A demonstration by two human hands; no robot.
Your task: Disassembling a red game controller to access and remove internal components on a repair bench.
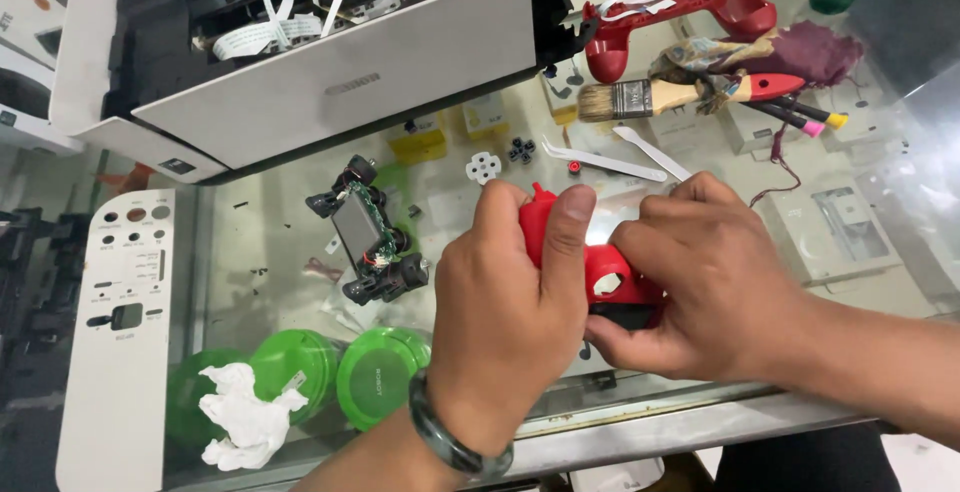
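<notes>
Both hands hold a red game-controller shell (pixel 600 270) over the glass table (pixel 260 242). My left hand (pixel 510 302) wraps the shell's left grip, thumb up along its side, a dark green bangle on the wrist. My right hand (pixel 700 272) covers the right part, fingers curled over the top and under a black piece at the bottom. To the left lies the controller's inner frame with circuit board (pixel 368 242). The other red shell half (pixel 680 12) rests at the back.
An opened white printer (pixel 330 62) fills the back left, and a white panel (pixel 120 332) lies at left. Behind the hands are a paintbrush (pixel 650 97), white tweezers (pixel 610 160) and small button parts (pixel 500 160). Green lids (pixel 340 372) and crumpled tissue (pixel 245 417) show under the glass.
</notes>
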